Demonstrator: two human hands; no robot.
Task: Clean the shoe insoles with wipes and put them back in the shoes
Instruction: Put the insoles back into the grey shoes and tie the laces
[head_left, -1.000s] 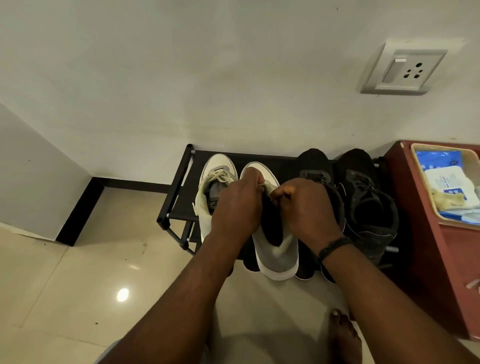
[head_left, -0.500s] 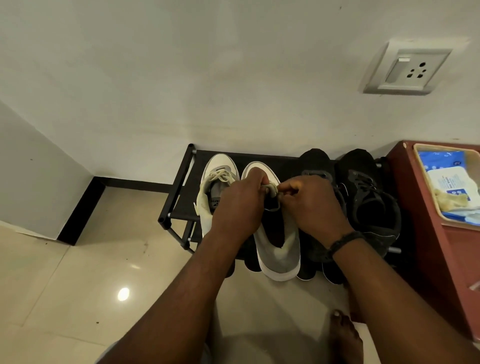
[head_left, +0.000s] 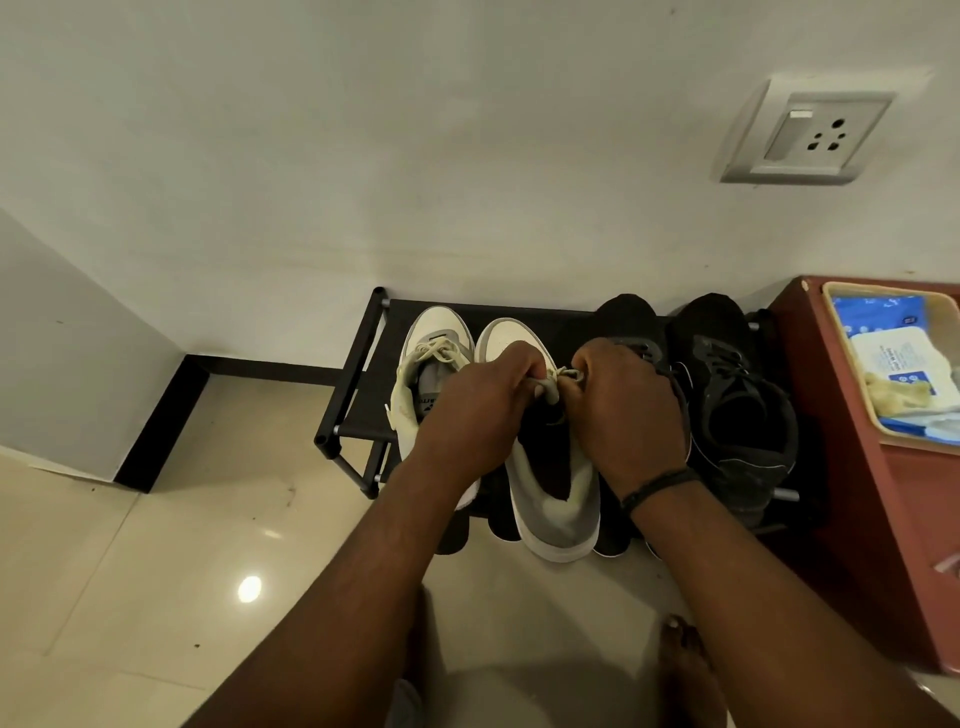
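Two white shoes (head_left: 550, 483), two black shoes (head_left: 737, 395), two hands (head_left: 478, 410).

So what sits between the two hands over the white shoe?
In the head view, the left hand and right hand pinch the shoe's pale laces and tongue between them, above the white shoe.

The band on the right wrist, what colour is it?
Black. The wristband looks braided and shows clearly in the head view, just below the right hand.
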